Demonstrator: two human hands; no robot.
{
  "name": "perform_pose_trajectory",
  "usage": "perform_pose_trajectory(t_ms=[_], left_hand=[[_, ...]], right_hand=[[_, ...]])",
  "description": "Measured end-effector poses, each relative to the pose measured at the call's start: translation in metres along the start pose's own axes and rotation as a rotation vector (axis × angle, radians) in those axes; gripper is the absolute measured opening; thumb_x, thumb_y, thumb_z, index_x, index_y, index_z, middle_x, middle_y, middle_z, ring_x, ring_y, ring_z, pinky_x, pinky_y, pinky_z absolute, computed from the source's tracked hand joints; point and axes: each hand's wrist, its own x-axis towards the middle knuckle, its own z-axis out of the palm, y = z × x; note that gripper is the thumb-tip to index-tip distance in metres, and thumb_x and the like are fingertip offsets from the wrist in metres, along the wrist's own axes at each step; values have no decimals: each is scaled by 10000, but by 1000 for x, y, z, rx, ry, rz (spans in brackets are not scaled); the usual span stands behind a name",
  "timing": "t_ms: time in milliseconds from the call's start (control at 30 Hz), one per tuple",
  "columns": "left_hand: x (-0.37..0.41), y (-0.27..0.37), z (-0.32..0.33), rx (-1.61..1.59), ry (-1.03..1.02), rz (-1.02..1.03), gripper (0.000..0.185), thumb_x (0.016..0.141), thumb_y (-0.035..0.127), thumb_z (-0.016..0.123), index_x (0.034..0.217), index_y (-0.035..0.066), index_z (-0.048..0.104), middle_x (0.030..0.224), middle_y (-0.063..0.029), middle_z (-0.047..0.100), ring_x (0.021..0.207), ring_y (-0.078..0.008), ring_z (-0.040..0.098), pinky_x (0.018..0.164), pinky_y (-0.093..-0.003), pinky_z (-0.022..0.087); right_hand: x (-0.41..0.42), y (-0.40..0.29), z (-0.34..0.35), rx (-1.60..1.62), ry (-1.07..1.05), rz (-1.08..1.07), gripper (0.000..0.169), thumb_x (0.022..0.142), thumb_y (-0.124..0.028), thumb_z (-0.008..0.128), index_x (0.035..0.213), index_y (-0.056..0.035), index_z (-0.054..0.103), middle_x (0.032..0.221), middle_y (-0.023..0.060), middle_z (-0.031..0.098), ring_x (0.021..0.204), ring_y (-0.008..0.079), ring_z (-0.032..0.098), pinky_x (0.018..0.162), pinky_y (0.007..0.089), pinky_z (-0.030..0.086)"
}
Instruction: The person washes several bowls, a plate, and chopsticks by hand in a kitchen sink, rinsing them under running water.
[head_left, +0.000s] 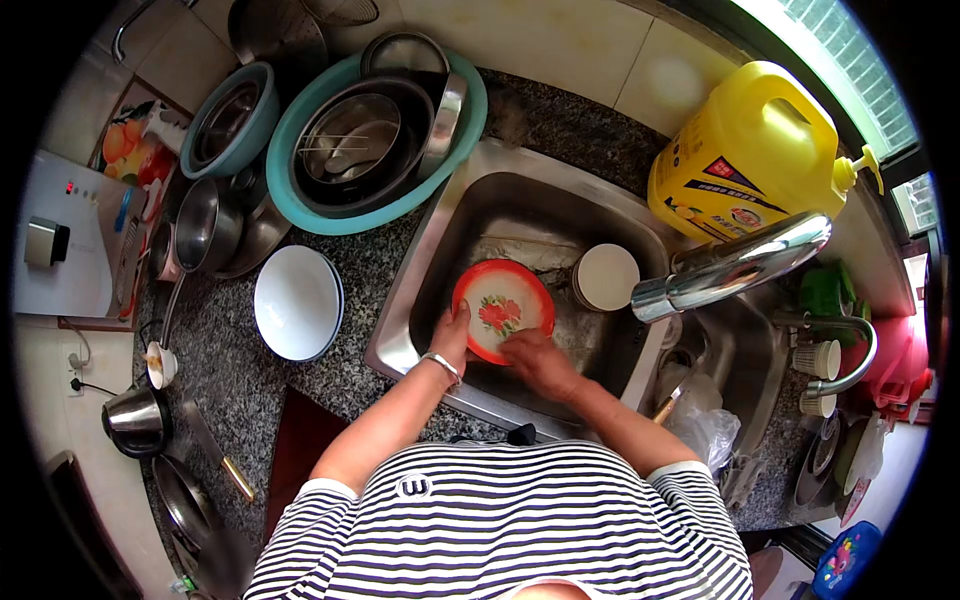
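Observation:
Over the left basin of a stainless steel sink (390, 341), my left hand (451, 334) grips the left rim of a red-rimmed plate (480, 281) with a red flower pattern. My right hand (541, 364) touches the plate's lower right part, its fingers curled over the rim; whether it holds a cloth or anything else is hidden. A stack of small white bowls or cups (607, 276) stands in the basin to the right of the plate. The chrome faucet (735, 266) reaches over the divider, its spout end near that stack.
White bowls (296, 304) are stacked on the granite counter at left. Behind them sits a turquoise basin (469, 142) of metal bowls. A yellow detergent jug (742, 150) stands behind the faucet. A knife (214, 450) lies at lower left. Plastic bags (701, 424) fill part of the right basin.

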Motion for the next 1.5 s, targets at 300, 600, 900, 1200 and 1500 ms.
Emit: perform_pose_trajectory(t_ms=[300, 600, 900, 1200, 1500], left_hand=[[15, -12, -4, 113, -115, 94, 361, 931, 327, 437, 1176, 66, 482, 1080, -58, 574, 988, -146, 544, 837, -306, 455], [33, -10, -27, 482, 42, 69, 391, 904, 334, 488, 1196, 75, 456, 1055, -75, 577, 946, -159, 551, 783, -349, 473], [38, -16, -39, 571, 173, 105, 604, 835, 315, 559, 1330, 126, 268, 1296, -112, 407, 1128, -269, 423, 803, -499, 401], [35, -10, -41, 427, 275, -19, 713, 828, 301, 557, 1398, 151, 157, 1371, -107, 305, 1183, -286, 376, 854, -517, 354], [6, 5, -17, 243, 83, 180, 336, 868, 89, 485, 1204, 74, 469, 1068, -87, 584, 929, -209, 589, 800, -336, 472]], right_hand=[[30, -21, -2, -188, 69, 23, 358, 713, -92, 598, 1059, -20, 545, 1084, 167, 534, 1033, 345, 487, 884, 419, 400], [-1, 20, -20, 774, 245, 994, 359, 808, -200, 585, 1081, 14, 491, 804, 168, 591, 718, 313, 584, 634, 389, 462], [32, 69, -4, -200, 571, 594, 277, 741, -46, 515, 999, 51, 496, 825, 263, 576, 833, 460, 542, 694, 460, 447], [25, 134, 59, 818, 404, 952, 294, 858, -246, 559, 1102, -90, 509, 845, 45, 610, 697, 162, 585, 603, 302, 476], [44, 44, 6, 1168, 363, 783, 284, 830, -260, 616, 1068, -117, 559, 910, 9, 613, 679, 105, 567, 556, 256, 474]])
